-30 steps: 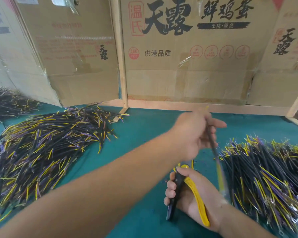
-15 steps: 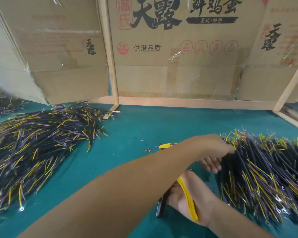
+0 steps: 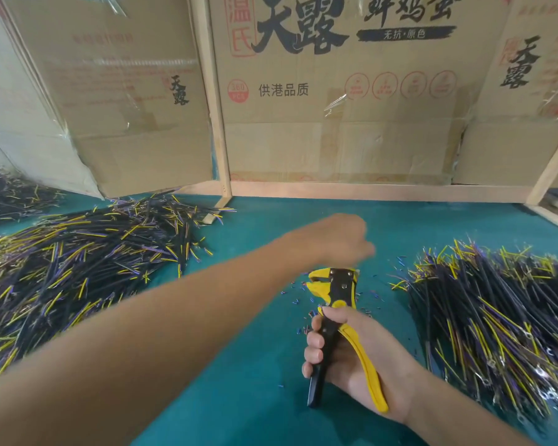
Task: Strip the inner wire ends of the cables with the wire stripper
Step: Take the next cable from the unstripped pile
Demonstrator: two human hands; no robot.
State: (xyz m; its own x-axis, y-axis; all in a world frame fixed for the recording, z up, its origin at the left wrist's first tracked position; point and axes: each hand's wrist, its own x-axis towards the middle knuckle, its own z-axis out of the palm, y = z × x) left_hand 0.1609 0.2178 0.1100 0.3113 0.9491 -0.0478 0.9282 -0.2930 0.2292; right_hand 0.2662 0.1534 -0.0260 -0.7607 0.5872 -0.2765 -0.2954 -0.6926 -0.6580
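Our left hand (image 3: 342, 243) has swung back from the right pile (image 3: 496, 317), its grip unclear; our right hand (image 3: 345, 352) holds the wire stripper (image 3: 335, 304), so stripping waits.

Left hand (image 3: 342, 243) motion-blurred; its fingers (image 3: 366, 252) seem curled, contents unclear.

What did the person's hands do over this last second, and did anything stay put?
The left hand first held a cable up above the stripper, then reached into the right pile of cables, and has now swung back over the green table, blurred; whether it carries a cable can't be told. The right hand kept gripping the wire stripper in about the same spot. The left pile of cables looks unchanged.
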